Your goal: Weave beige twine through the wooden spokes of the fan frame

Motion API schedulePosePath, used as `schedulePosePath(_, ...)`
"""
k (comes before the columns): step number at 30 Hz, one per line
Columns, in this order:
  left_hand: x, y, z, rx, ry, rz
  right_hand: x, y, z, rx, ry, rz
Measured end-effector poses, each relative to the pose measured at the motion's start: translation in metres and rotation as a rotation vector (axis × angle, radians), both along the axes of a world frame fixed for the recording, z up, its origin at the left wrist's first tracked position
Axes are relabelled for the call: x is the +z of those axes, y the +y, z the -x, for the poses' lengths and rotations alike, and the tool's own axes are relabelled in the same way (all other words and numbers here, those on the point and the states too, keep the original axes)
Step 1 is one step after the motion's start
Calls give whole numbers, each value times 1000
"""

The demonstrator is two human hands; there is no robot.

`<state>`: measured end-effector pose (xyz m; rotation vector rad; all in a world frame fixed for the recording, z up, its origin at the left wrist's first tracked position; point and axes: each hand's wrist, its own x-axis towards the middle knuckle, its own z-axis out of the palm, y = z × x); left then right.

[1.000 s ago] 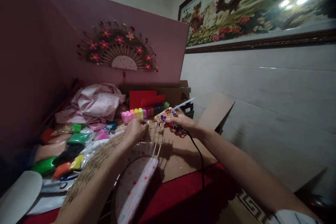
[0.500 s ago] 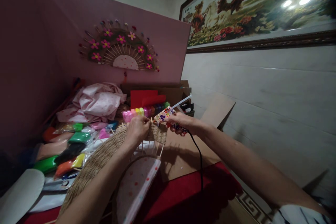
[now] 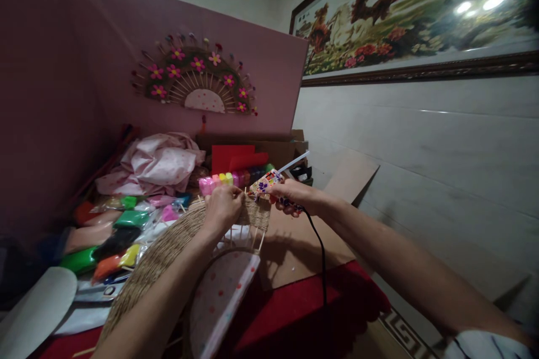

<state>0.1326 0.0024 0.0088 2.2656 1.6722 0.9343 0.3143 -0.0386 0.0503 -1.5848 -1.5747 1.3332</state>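
Note:
My right hand is wrapped round a flower-patterned glue gun, with a pale glue stick out of its back and its tip pointing left at the fan's top edge. My left hand is closed at that edge, its fingertips pinching the woven straw band close to the tip. Thin sticks run from the band down to a half-round base covered in pink dotted cloth. My left forearm hides part of the band.
Bags of coloured clay and crumpled pink cloth lie at the left. Cardboard lies on the red cloth, with the black cord hanging across. A flowered fan hangs on the pink panel.
The view has shifted slightly, so everything appears a little further right. Both hands keep nearly the same hold, with the glue gun's tip still beside my left fingertips.

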Motion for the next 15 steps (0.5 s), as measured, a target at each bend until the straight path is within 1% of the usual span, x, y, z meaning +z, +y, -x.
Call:
schedulePosePath(6,-1,0,-1,-4,-10,-4,2,-1,3,5,-13,-6)
schedulePosePath(10,-1,1,0,-10,-9,1,4,-2,4,-23,-53,-11)
schedulePosePath(15,-1,1,0,-12,3,3,4,-2,4,-24,-41,0)
